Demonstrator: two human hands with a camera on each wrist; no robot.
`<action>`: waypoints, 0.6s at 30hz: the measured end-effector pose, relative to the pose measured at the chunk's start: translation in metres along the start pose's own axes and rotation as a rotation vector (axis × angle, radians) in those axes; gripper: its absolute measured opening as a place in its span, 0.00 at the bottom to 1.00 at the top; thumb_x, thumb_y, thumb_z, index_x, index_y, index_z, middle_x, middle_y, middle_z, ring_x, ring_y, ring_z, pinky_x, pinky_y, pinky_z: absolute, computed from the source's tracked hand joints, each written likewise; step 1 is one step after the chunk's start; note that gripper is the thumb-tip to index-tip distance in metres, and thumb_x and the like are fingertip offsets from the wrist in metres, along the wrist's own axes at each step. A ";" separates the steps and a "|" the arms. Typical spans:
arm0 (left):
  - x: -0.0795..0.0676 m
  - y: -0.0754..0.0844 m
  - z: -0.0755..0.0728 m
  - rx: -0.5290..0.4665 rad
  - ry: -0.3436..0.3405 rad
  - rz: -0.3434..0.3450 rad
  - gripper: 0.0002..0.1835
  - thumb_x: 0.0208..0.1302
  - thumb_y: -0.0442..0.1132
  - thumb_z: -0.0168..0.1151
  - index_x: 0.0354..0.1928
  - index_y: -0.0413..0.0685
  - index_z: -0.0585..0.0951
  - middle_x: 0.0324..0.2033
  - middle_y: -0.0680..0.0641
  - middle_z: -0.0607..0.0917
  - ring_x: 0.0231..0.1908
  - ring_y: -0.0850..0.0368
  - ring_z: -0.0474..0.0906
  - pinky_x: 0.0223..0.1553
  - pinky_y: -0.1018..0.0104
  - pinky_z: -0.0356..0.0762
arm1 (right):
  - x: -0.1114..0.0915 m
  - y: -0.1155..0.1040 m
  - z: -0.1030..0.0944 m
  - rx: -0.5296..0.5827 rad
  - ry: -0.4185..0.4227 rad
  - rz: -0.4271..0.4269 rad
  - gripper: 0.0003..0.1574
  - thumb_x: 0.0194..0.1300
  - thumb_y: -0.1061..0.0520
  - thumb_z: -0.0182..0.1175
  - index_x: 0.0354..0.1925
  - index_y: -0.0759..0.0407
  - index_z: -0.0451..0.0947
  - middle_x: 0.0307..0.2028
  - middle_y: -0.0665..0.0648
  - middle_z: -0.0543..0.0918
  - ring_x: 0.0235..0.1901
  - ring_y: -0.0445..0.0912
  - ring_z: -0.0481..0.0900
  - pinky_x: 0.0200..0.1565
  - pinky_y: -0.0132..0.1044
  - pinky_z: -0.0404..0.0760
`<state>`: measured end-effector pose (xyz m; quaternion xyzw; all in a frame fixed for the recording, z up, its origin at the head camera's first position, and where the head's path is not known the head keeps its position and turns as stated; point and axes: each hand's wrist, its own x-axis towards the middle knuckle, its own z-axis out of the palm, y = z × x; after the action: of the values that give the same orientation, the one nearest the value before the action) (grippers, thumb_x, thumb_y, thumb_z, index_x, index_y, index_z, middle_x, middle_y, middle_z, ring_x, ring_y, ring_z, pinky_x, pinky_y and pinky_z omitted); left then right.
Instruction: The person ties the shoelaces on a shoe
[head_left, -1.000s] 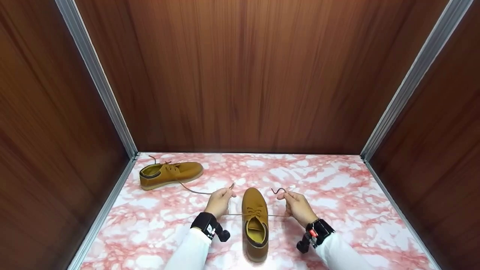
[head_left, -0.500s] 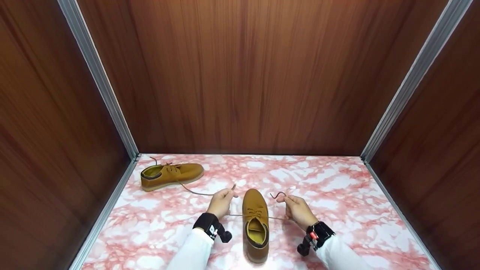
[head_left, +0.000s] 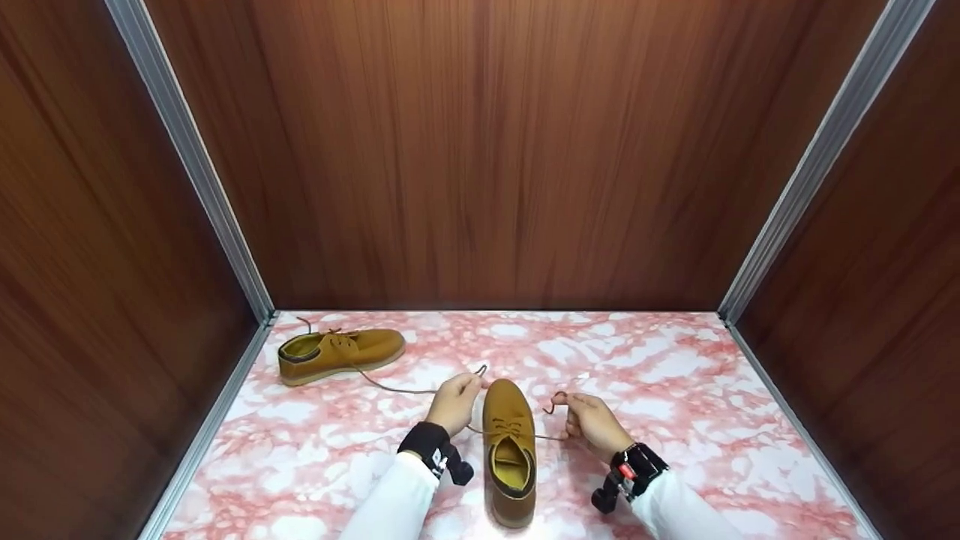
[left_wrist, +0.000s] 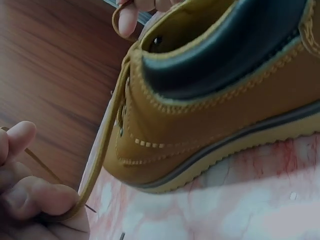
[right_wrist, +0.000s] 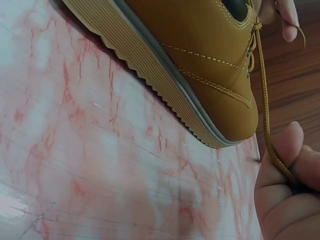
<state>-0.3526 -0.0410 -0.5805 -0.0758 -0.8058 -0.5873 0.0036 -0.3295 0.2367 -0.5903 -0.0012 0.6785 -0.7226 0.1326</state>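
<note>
A tan lace-up shoe (head_left: 507,399) stands upright with its toe pointing away from me, between my two hands. My left hand (head_left: 454,403) holds one end of its shoelace (left_wrist: 102,142), close to the shoe's left side. On the other side, my right hand (head_left: 595,421) grips the opposite end of the shoelace (right_wrist: 264,90), farther from the shoe. Both lace parts run from the top eyelets, where they cross over the tongue. A short loose tip curls out beyond the fingers of each hand.
A matching shoe (head_left: 367,346) lies at the back left, toe to the right. Its loose lace (head_left: 386,387) trails toward my left hand. The red-and-white marbled tabletop (head_left: 675,465) is enclosed by wood-grain panels (head_left: 480,187) with metal corner strips.
My left hand has shifted right, closer to the shoe, and the lace on that side now slants and slackens. The lace tip at my right hand has changed its curl.
</note>
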 end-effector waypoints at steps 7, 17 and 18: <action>-0.003 -0.004 0.001 -0.051 -0.082 -0.075 0.18 0.81 0.41 0.50 0.50 0.32 0.82 0.18 0.56 0.70 0.17 0.61 0.71 0.21 0.73 0.70 | 0.001 -0.002 0.003 0.031 -0.025 0.026 0.20 0.81 0.62 0.37 0.60 0.71 0.70 0.18 0.44 0.61 0.22 0.41 0.64 0.39 0.38 0.77; -0.015 -0.008 -0.011 -0.191 -0.181 -0.217 0.11 0.76 0.38 0.56 0.43 0.34 0.81 0.26 0.49 0.83 0.23 0.63 0.78 0.30 0.70 0.82 | -0.001 -0.004 -0.001 -0.209 -0.059 -0.034 0.20 0.84 0.61 0.37 0.62 0.76 0.64 0.30 0.56 0.85 0.34 0.44 0.84 0.50 0.47 0.85; -0.015 -0.009 -0.012 -0.190 -0.186 -0.220 0.11 0.75 0.37 0.56 0.44 0.33 0.81 0.26 0.48 0.85 0.24 0.63 0.79 0.31 0.69 0.83 | -0.001 -0.004 -0.001 -0.231 -0.055 -0.037 0.19 0.84 0.60 0.38 0.60 0.75 0.64 0.33 0.59 0.87 0.35 0.45 0.85 0.52 0.48 0.85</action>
<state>-0.3396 -0.0571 -0.5870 -0.0413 -0.7471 -0.6480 -0.1423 -0.3293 0.2379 -0.5860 -0.0491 0.7533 -0.6415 0.1368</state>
